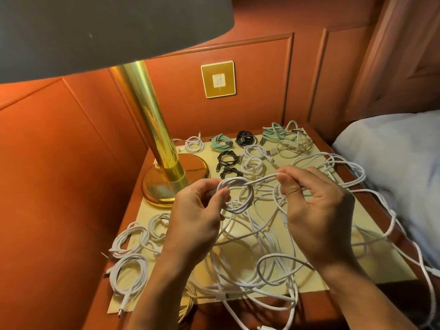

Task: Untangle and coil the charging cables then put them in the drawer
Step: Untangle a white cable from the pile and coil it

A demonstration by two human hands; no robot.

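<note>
Bare hands, left hand (199, 211), right hand (320, 210), on bare forearms (164, 282).

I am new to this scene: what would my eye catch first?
At the centre, the left hand holds a small white coil while the right hand pinches its loose strand. Under them sprawls a tangle of white cables, and a brass lamp stands at the rear left.

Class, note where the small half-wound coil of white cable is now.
In the head view the white cable coil hangs mid-frame in the left hand, its loose strand pinched by the right hand, right of the brass lamp base.
</note>
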